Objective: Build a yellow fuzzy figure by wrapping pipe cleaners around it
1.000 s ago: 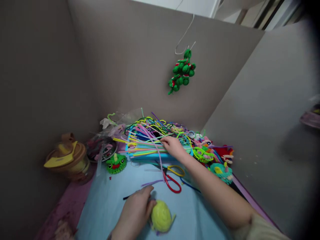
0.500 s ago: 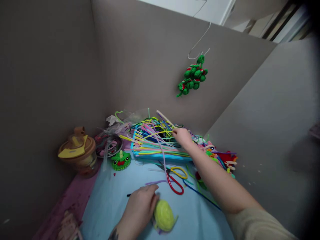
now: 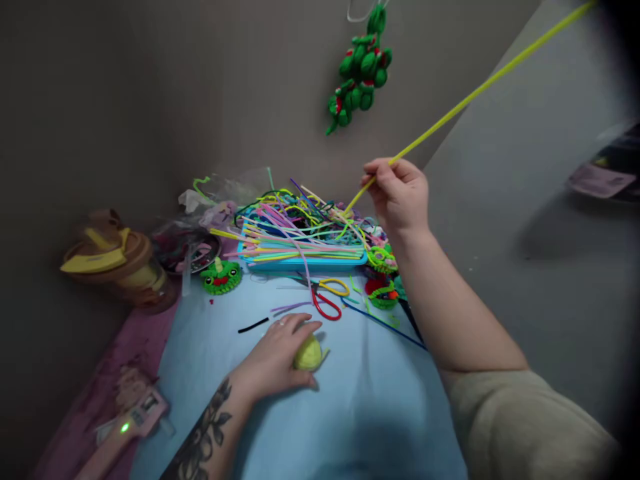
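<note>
My right hand [image 3: 400, 195] is raised above the pile and pinches a long yellow-green pipe cleaner [image 3: 475, 93] that runs up to the top right corner. Its lower end still reaches down toward the blue tray [image 3: 300, 263] heaped with coloured pipe cleaners. My left hand [image 3: 280, 353] rests on the light blue mat [image 3: 350, 413], fingers curled over a small yellow fuzzy ball [image 3: 307, 353].
Red-and-yellow scissors [image 3: 327, 297] lie before the tray. A green frog figure [image 3: 220, 275], a brown-and-yellow jar [image 3: 115, 263] and a pink glue gun [image 3: 125, 430] sit at the left. Green fuzzy figures [image 3: 360, 73] hang on the grey partition. Finished fuzzy pieces [image 3: 383, 293] lie right of the tray.
My right hand has lifted from the pile, pulling a yellow-green pipe cleaner up and to the right. The left hand stays on the yellow ball. The camera has tilted down.
</note>
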The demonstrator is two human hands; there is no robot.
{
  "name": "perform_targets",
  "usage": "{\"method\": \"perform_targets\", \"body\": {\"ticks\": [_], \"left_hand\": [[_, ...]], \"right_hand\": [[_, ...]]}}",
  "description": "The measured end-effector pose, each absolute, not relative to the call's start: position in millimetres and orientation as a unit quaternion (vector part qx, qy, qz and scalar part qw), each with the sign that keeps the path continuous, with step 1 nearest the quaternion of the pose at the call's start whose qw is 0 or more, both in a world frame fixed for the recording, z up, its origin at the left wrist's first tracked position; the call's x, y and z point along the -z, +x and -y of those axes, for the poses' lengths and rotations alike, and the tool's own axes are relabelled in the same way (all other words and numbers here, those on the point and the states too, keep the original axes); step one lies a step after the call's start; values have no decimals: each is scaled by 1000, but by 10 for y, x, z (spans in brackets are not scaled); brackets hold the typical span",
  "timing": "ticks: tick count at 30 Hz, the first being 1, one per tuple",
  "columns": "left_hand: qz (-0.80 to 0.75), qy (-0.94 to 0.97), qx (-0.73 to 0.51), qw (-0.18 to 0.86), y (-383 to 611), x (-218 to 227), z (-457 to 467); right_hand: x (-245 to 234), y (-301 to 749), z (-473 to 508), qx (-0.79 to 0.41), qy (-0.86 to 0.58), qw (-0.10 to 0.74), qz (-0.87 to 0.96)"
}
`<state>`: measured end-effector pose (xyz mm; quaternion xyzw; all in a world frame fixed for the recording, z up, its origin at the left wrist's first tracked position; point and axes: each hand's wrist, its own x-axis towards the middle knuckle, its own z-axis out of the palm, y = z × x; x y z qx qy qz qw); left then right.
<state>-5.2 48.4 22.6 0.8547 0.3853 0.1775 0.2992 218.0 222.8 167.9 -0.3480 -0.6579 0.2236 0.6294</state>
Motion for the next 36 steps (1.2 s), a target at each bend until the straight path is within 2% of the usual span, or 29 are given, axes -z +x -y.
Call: {"method": "perform_targets", "body": {"ticks": [4,7,9,11,14,17,19,23,29,33,36], "left_hand": [[-404,860,-171,262,-17,-159,-478],[-471,831,-205,213,-110,-117,-551],[-522,789,-258,195,-180,-110,-609],[-563,721,-340,217,-220,-128,-650],[-574,590,-450,346,-215,-183,-669],[-560,530,-476,423,-192,-225,-666],[-590,555,-459,364,-198,-229,-667],[-628,647,-397,173,-234,-196,-673],[-610,687,-354,175,-225,-138,-668],[-625,672,-360,165,-220,-140,-673],[-632,645,-382,196,-155,-194,-644]], "right_hand": [[-1476,2117,-1578,-234,-389,475,754],[-958,2085,-1195,-217,-433,341,806],[-554,2092,-1025,-206,-452,281,821],[-208,2123,-920,-172,-474,268,821],[98,2195,-857,-146,-496,278,810],[174,2282,-864,-129,-495,271,815],[165,2348,-886,-121,-498,284,810],[135,2474,-924,-123,-496,317,799],[166,2578,-960,-124,-495,334,793],[205,2602,-989,-125,-495,333,793],[203,2569,-987,-103,-497,329,796]]}}
